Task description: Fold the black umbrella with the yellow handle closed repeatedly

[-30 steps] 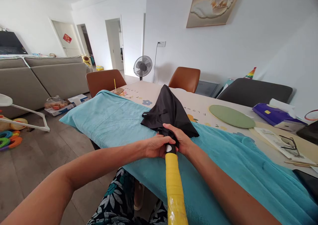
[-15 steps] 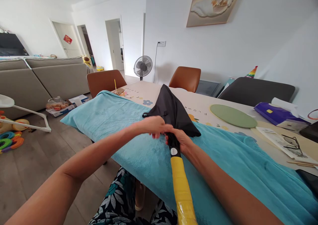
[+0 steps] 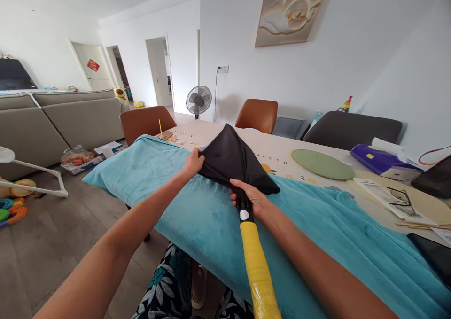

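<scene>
A folded black umbrella with a yellow handle lies on a teal blanket spread over the table. My right hand grips the umbrella's neck just above the handle, beside a white button. My left hand pinches the left edge of the black canopy fabric and holds it out to the side.
On the table to the right lie a green round mat, a purple pouch and papers with glasses. Brown chairs stand along the far side. A grey sofa, a fan and floor toys lie to the left.
My left hand has left the handle's top and moved up and left to the canopy's edge, pulling the fabric outward. My right hand stays on the neck.
</scene>
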Tool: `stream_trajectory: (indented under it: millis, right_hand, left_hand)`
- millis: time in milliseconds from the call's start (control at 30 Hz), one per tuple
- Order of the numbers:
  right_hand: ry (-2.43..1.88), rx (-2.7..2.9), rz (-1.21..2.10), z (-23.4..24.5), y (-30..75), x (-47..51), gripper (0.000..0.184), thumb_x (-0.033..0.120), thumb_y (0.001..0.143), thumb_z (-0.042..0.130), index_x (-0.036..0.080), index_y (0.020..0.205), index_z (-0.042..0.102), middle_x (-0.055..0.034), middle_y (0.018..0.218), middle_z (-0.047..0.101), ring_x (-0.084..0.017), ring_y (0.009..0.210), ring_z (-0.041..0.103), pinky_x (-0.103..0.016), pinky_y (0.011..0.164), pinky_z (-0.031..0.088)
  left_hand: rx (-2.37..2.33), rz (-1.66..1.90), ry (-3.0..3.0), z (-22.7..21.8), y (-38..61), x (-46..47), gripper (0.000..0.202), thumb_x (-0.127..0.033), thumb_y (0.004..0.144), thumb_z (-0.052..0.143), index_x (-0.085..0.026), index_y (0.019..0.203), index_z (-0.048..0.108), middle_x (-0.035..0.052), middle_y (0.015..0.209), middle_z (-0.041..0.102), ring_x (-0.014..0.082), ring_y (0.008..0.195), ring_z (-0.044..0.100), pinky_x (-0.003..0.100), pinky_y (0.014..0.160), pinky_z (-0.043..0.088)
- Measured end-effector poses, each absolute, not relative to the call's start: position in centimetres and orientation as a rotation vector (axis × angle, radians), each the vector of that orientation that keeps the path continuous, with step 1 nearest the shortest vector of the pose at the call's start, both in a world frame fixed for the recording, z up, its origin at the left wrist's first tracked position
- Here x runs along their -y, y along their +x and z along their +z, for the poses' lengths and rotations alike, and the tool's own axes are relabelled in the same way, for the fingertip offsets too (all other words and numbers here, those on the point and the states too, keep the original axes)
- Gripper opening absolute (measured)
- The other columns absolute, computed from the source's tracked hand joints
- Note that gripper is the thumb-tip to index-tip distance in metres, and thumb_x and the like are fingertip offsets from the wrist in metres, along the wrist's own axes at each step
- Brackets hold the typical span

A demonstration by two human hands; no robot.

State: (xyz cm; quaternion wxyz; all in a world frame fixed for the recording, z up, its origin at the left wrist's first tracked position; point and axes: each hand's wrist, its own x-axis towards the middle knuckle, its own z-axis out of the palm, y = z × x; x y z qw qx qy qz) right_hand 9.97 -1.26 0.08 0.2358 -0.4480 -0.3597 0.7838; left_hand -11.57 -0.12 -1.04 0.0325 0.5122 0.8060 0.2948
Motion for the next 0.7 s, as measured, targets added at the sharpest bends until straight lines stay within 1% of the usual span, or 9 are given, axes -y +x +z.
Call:
stream_trajectory:
  millis: [67,133,233,300,367,467,533,600,700]
  right_hand:
    - [-1.218,0.969,2.157,0.1,10.0,1.2,0.018,0.024,0.074,0.063,0.015,0.073,0.047,0.0026,0.049,0.05,-0.009,0.037,0.048,-0.02,0.032,0.044]
    - [-1.214,0.951,2.154,0.2,10.0,1.2,0.018,0.023,0.075,0.062,0.016,0.073,0.046,0.0039,0.048,0.048,-0.009,0.036,0.047,-0.019,0.032,0.044]
    - [-1.192,0.94,2.178,0.1,10.2,1.1,0.02,0.025,0.076,0.061,0.017,0.071,0.043,0.0041,0.047,0.047,-0.008,0.036,0.046,-0.018,0.031,0.042]
    - [-1.193,0.973,2.181,0.1,10.3,0.9,0.019,0.024,0.075,0.061,0.017,0.071,0.043,0.0043,0.046,0.047,-0.008,0.035,0.045,-0.018,0.03,0.041]
    - [-1.219,1.019,2.155,0.0,10.2,0.8,0.017,0.022,0.074,0.061,0.016,0.071,0.045,0.004,0.046,0.047,-0.008,0.034,0.045,-0.018,0.029,0.04]
    - [-1.268,1.081,2.09,-0.1,10.0,0.7,0.017,0.02,0.073,0.061,0.015,0.07,0.046,0.0027,0.045,0.048,-0.009,0.034,0.045,-0.02,0.029,0.041]
    - [-1.305,1.111,2.049,0.1,9.8,0.8,0.018,0.02,0.072,0.062,0.015,0.068,0.046,0.0022,0.044,0.048,-0.01,0.034,0.045,-0.021,0.029,0.041]
    - [-1.313,1.118,2.035,0.4,9.7,1.1,0.018,0.02,0.071,0.063,0.015,0.068,0.045,0.0023,0.044,0.047,-0.01,0.035,0.046,-0.021,0.029,0.041]
    - [-1.25,1.083,2.081,1.2,9.9,1.4,0.018,0.02,0.073,0.061,0.016,0.068,0.044,0.003,0.044,0.046,-0.009,0.036,0.046,-0.02,0.03,0.042]
  left_hand:
    - [-2.499,0.817,1.686,-1.0,-11.9,0.9,0.03,-0.019,0.084,0.034,-0.021,0.113,0.042,0.0035,0.089,0.06,0.0169,0.08,0.055,0.026,0.067,0.039]
    - [-2.483,0.527,1.875,-1.4,-11.6,1.6,0.032,-0.018,0.085,0.032,-0.024,0.114,0.043,0.0043,0.089,0.059,0.0186,0.079,0.056,0.029,0.068,0.039]
    - [-2.406,0.196,2.061,-2.0,-10.5,2.2,0.029,-0.017,0.084,0.033,-0.024,0.107,0.049,0.0065,0.092,0.059,0.0208,0.08,0.057,0.031,0.069,0.039]
    - [-2.39,0.094,2.103,-1.5,-10.1,2.2,0.028,-0.016,0.082,0.034,-0.022,0.103,0.052,0.007,0.091,0.059,0.0215,0.083,0.057,0.033,0.07,0.04]
    - [-2.423,0.007,2.117,-0.4,-9.9,2.1,0.026,-0.016,0.081,0.036,-0.02,0.098,0.056,0.0095,0.094,0.058,0.0244,0.092,0.054,0.037,0.077,0.039]
    - [-2.535,0.189,2.181,1.5,-9.3,1.6,0.022,-0.018,0.08,0.041,-0.015,0.093,0.058,0.0144,0.109,0.053,0.029,0.11,0.042,0.044,0.091,0.031]
    - [-2.459,0.456,2.159,1.9,-8.5,1.1,0.025,-0.015,0.082,0.037,-0.015,0.098,0.056,0.0142,0.115,0.05,0.0265,0.115,0.038,0.041,0.096,0.027]
    - [-2.299,0.592,2.022,1.5,-7.4,0.2,0.025,-0.011,0.081,0.036,-0.014,0.097,0.056,0.0132,0.109,0.054,0.0238,0.112,0.042,0.036,0.095,0.03]
    - [-2.173,0.615,1.844,-0.1,-5.9,-1.3,0.017,-0.01,0.078,0.042,-0.013,0.083,0.058,0.0129,0.095,0.059,0.0238,0.101,0.05,0.033,0.089,0.035]
